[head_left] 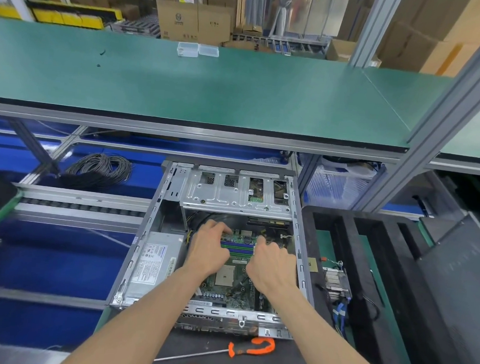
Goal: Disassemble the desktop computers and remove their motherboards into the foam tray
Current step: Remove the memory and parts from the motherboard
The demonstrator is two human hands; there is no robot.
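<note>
We reach both hands into the one open computer case [157, 233] at the near edge of the bench [325, 243], working at the motherboard [227, 282], which lies flat on the case floor. Our left hand [209, 250] curls its fingers [221, 229] down at the board's far edge, beside the memory slots; our right hand [273, 268] bends its fingers likewise at the right. Whether either actually grips anything, we cannot tell. We judge we are freeing cables or the board itself; lifting it out comes next, into the black foam tray [350, 245] just right of the case. One screwdriver [237, 350] lies at the near edge; one power supply [155, 264] sits in the case.
</note>
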